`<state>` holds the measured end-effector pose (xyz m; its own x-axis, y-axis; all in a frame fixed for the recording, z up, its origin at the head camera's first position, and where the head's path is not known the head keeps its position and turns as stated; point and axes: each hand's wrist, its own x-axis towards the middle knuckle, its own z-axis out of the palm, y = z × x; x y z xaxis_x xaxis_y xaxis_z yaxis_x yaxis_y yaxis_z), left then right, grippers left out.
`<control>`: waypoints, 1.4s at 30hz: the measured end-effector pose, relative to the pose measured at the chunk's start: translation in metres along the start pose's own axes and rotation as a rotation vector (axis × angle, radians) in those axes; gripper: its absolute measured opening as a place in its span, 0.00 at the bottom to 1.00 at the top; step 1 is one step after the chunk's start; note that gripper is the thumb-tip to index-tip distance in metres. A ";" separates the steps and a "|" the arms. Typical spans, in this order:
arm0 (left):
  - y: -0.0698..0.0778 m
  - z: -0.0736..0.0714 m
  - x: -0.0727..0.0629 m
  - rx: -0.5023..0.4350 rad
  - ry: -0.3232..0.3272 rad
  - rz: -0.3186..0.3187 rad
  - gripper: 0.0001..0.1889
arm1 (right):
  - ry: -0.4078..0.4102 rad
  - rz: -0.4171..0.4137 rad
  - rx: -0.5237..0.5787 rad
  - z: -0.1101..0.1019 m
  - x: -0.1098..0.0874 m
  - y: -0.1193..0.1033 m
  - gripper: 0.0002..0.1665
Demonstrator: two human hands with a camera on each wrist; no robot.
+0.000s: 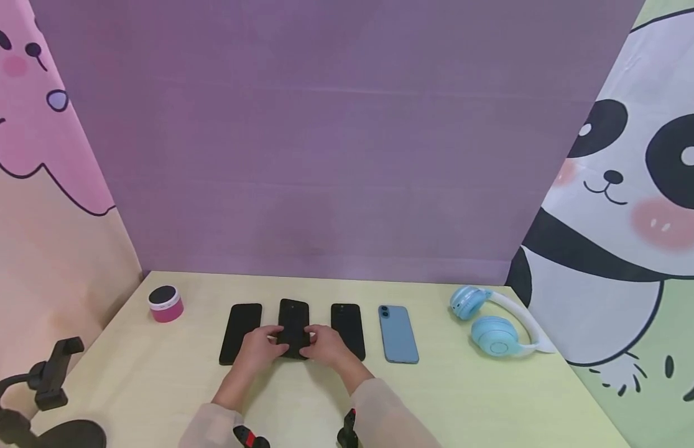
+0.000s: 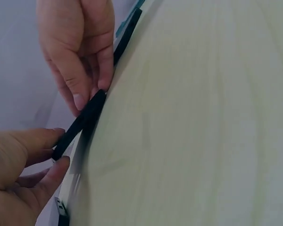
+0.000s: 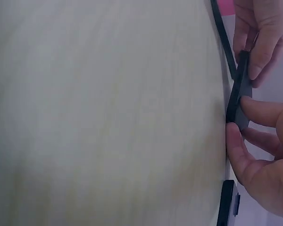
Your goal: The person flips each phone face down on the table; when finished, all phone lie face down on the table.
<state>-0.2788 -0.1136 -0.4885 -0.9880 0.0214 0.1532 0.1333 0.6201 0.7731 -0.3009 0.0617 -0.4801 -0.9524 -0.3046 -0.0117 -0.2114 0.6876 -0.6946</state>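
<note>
Both hands pinch the same black smartphone [image 1: 293, 317] by its two long edges. My left hand [image 1: 260, 350] grips its left edge between thumb and fingers, and my right hand [image 1: 327, 346] the right edge. In the left wrist view the phone [image 2: 82, 122] is tilted, its left side raised off the tabletop. One black phone [image 1: 239, 336] lies flat just left of the hands. Another black phone [image 1: 349, 326] lies to the right, its lower left partly behind the right hand. Beyond that is a light blue phone [image 1: 398, 336], back up with its camera showing.
A pink and white round speaker [image 1: 166, 305] stands at the back left of the table [image 1: 481, 404]. Light blue headphones [image 1: 497, 336] lie at the right. A black stand [image 1: 56, 379] occupies the front left corner. A purple backdrop [image 1: 324, 155] rises behind the table.
</note>
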 end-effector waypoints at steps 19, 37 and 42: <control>-0.006 0.001 0.007 0.089 -0.014 0.016 0.19 | 0.030 0.046 0.015 0.001 0.002 -0.012 0.30; -0.026 -0.047 -0.003 0.098 0.034 0.023 0.19 | 0.017 -0.033 -0.050 0.017 0.008 -0.049 0.27; -0.044 -0.065 -0.006 0.105 0.015 -0.076 0.23 | 0.024 -0.047 -0.097 0.037 0.013 -0.059 0.26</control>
<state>-0.2740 -0.1914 -0.4832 -0.9935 -0.0396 0.1067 0.0488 0.6983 0.7141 -0.2922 -0.0073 -0.4655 -0.9456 -0.3230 0.0377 -0.2754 0.7335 -0.6214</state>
